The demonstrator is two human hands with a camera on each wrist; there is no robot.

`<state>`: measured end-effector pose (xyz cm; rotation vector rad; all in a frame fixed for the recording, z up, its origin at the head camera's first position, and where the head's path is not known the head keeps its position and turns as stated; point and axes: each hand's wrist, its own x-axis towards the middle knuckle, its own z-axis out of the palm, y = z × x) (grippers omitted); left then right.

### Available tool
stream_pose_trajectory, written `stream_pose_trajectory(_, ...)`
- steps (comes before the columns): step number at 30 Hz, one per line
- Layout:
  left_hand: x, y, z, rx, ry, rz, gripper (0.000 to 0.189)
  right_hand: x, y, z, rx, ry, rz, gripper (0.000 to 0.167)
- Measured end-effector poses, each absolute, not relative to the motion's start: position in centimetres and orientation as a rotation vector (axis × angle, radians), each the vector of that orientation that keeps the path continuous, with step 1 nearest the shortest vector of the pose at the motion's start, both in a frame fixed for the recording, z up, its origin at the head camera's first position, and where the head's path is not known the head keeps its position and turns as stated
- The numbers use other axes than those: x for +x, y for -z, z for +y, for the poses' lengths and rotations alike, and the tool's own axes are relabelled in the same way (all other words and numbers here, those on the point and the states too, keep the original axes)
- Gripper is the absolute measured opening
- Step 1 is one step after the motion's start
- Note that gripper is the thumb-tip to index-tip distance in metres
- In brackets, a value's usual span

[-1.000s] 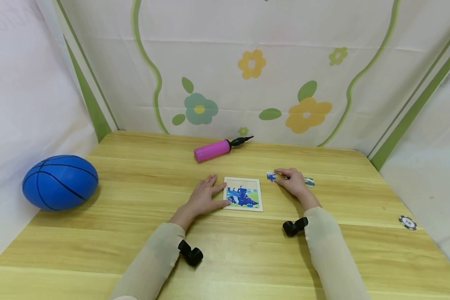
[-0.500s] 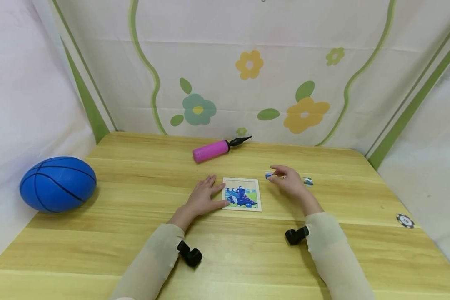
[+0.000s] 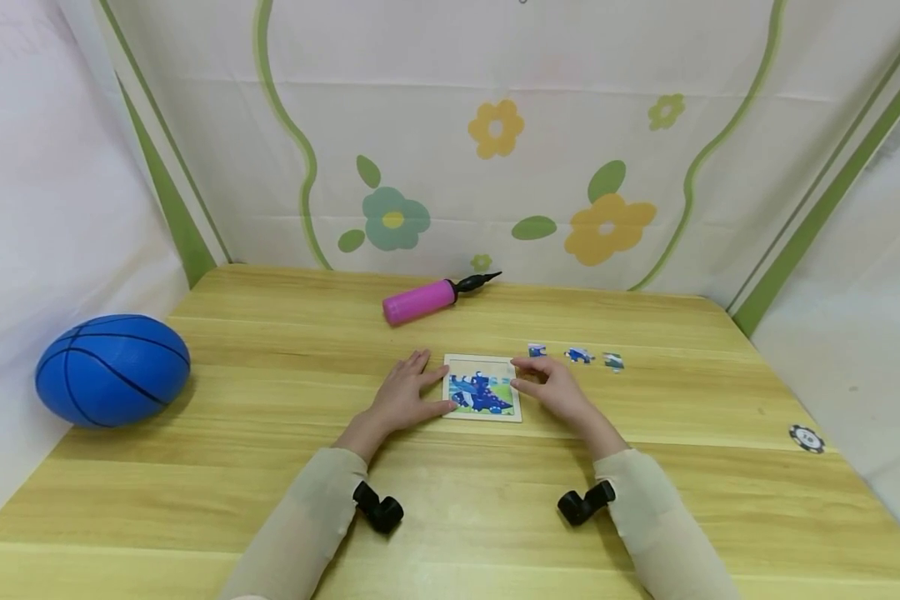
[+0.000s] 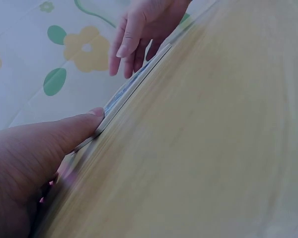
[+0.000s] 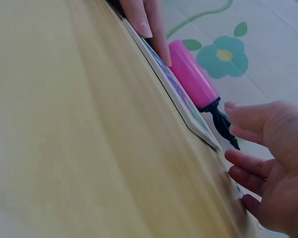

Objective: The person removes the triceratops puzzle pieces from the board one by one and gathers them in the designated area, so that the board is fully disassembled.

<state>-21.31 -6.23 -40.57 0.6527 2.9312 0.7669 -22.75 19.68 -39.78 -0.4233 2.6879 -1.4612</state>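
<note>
A small square jigsaw puzzle board (image 3: 487, 418) with a pale rim lies mid-table, its lower part filled with a blue dinosaur picture and its top strip bare. My left hand (image 3: 397, 396) rests along its left side, fingers spread; the left wrist view shows the thumb (image 4: 84, 126) pressing the rim. At the board's right edge is my right hand (image 3: 561, 392), thumb and fingers parted, with nothing between them in the right wrist view. Behind and right of it lie three loose puzzle pieces: one (image 3: 537, 350), a blue one (image 3: 579, 355) and a greenish one (image 3: 613, 361).
A pink hand pump (image 3: 420, 302) with a black nozzle lies behind the board. The blue ball (image 3: 112, 371) with black lines sits at the table's left edge. Near the right edge is a black-and-white round chip (image 3: 806, 438). A flowered curtain (image 3: 435, 125) hangs behind the table.
My right hand has moved left and toward me, from over the loose pieces to the board's right edge, uncovering the middle piece. My left hand has stayed at the board.
</note>
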Motion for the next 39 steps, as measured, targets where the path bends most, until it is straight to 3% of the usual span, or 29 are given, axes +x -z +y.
stream_pose_trajectory(8, -21.4, 40.8, -6.2, 0.641, -0.761, 2.941, 0.067, -22.0, 41.0, 19.1, -0.599, 1.263, 2.878, 0.036)
stream_pose_trajectory(18, -21.2, 40.9, -6.1, 0.663, -0.822, 2.935, 0.064, -21.8, 41.0, 18.8, -0.581, 1.154, 2.966, 0.032)
stream_pose_trajectory(24, -20.9, 40.9, -5.5, 0.764, -0.943, 2.892, 0.059, -21.8, 41.0, 18.7, -0.558, 1.116, 2.975, 0.031)
stream_pose_trajectory(39, -20.5, 41.3, -4.8, 0.987, -0.749, 2.907, 0.047, -21.7, 41.1, 18.6, -0.584, 1.068, 3.008, 0.029)
